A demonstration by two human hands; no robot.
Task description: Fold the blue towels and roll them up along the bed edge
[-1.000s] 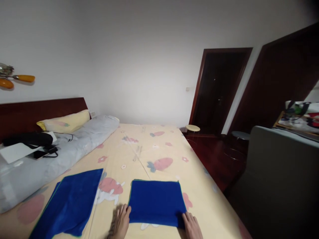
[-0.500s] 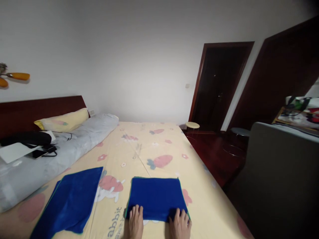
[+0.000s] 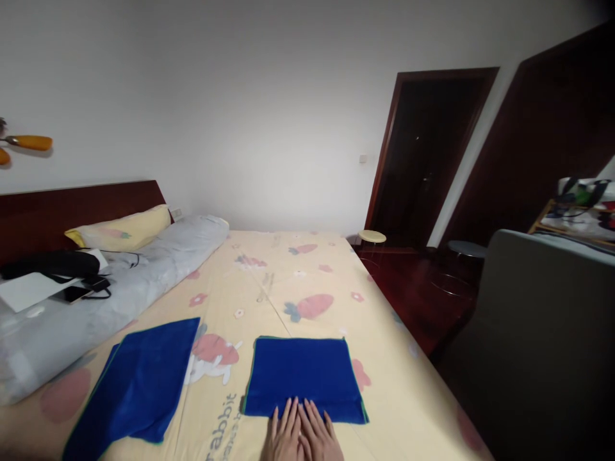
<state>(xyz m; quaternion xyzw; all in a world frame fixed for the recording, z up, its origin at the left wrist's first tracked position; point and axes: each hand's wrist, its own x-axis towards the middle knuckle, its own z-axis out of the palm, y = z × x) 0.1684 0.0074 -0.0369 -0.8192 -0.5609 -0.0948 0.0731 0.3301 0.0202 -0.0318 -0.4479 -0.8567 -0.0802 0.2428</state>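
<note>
While both hands lie flat and side by side at the near edge of the folded cloth, this is how things stand:

Left hand (image 3: 283,434): palm down, fingers straight and together, tips on the near hem of the folded blue towel (image 3: 303,378); its grip is open, closed around nothing.

Right hand (image 3: 321,436): just beside the left, touching it, fingers also extended onto the hem; grip open, holding nothing.

Folded blue towel: lies flat on the bed (image 3: 307,282), directly ahead of both hands, its long axis running left to right across the view.

Nearer hand: neither; both meet at the middle of the near edge, well apart from the 2 near corners.

Second blue towel (image 3: 139,378): to the left, well apart, looser and angled.

Beyond: grey bolster (image 3: 120,288), yellow pillow (image 3: 122,232), dark doorway (image 3: 423,153).
</note>
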